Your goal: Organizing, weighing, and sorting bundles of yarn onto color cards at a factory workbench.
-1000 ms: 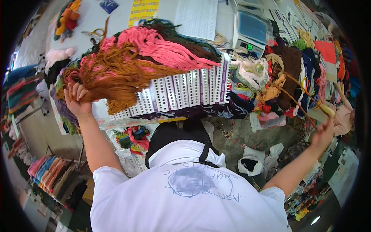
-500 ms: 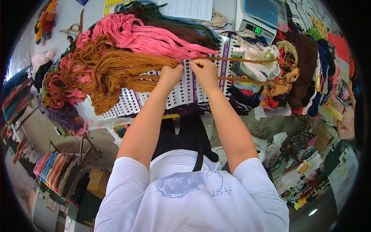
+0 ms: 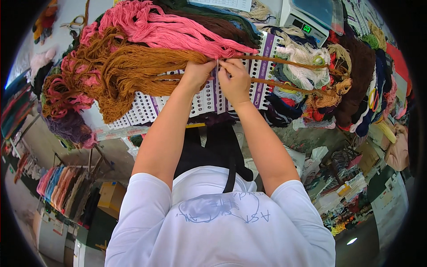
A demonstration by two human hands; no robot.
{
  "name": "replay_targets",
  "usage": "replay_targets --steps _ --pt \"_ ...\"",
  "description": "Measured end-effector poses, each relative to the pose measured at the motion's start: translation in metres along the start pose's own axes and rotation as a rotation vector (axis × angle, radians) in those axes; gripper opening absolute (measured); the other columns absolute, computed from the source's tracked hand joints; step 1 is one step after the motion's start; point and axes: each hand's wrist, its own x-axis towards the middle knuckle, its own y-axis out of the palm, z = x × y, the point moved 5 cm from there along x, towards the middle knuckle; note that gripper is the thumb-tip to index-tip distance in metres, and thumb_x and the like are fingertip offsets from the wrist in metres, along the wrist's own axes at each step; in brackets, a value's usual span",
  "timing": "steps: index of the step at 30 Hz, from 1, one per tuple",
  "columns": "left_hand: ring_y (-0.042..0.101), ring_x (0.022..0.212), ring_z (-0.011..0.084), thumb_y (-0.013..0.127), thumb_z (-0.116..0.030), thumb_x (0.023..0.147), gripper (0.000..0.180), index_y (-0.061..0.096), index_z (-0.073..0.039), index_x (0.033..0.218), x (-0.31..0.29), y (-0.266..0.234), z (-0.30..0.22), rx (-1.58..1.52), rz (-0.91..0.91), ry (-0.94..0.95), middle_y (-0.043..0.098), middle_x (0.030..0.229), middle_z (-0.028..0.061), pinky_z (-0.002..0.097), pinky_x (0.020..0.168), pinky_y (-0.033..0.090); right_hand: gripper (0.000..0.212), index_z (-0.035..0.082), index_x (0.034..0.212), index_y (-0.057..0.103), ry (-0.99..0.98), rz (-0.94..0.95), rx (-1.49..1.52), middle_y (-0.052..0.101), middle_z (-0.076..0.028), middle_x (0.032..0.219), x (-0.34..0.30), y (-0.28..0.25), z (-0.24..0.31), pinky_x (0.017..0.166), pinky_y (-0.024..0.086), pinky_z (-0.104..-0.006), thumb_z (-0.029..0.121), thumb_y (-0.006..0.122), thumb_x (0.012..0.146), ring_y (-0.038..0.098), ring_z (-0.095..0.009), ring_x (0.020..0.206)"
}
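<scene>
A thick hank of golden-brown yarn (image 3: 142,64) lies across the left of the table, over pink yarn (image 3: 164,33). At the hank's right end my left hand (image 3: 198,76) is closed, gripping the brown yarn with thumb and fingers. Close beside it, my right hand (image 3: 235,81) has its fingers curled in a pinch near the same end. What it pinches is too small to make out. Two brown strands (image 3: 293,61) run from the hands to the right. Beneath both hands lie white cards (image 3: 207,100) with rows of holes and purple stripes.
Mixed yarn with white skeins (image 3: 309,73) heaps up on the right, beside dark brown yarn (image 3: 353,75). A scale (image 3: 307,22) with a green display stands at the back right. Scissors (image 3: 75,22) lie at the back left. Hanging yarn (image 3: 66,184) and a cardboard box (image 3: 112,198) are below left.
The view has shifted slightly, so the table sits higher in the picture. My right hand's fingers have bent and moved beside the left thumb. My left hand still grips the brown yarn.
</scene>
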Motion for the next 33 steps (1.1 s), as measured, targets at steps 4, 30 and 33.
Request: replay_targets --steps 4,30,33 --pt "0.053 0.059 0.0092 0.06 -0.009 0.08 0.018 0.061 -0.003 0.097 -0.001 -0.001 -0.002 0.059 -0.089 0.12 0.06 0.079 0.0014 0.0247 0.052 0.047 0.015 0.005 0.088 0.067 0.078 0.098 0.101 0.061 -0.009 0.085 0.006 -0.005 -0.006 0.065 0.049 -0.0335 0.009 0.061 0.075 0.062 -0.026 0.074" --pt "0.053 0.07 0.0084 0.061 0.006 0.077 0.024 0.042 -0.008 0.082 -0.025 0.013 -0.021 -0.047 0.282 0.498 0.053 0.079 0.0017 0.0222 0.058 0.042 0.023 0.009 0.088 0.062 -0.214 0.245 -0.073 0.059 -0.006 0.088 0.024 -0.01 0.011 0.07 0.048 -0.0376 0.003 0.065 0.066 0.058 -0.029 0.082" --pt "0.05 0.069 0.0081 0.06 0.005 0.078 0.023 0.043 -0.01 0.081 -0.05 0.007 -0.045 -0.067 0.27 0.459 0.053 0.08 0.0011 0.0215 0.06 0.041 0.02 0.008 0.085 0.062 -0.181 0.247 -0.091 0.059 -0.006 0.085 0.027 -0.004 0.0 0.068 0.048 -0.0372 0.004 0.066 0.065 0.058 -0.028 0.08"
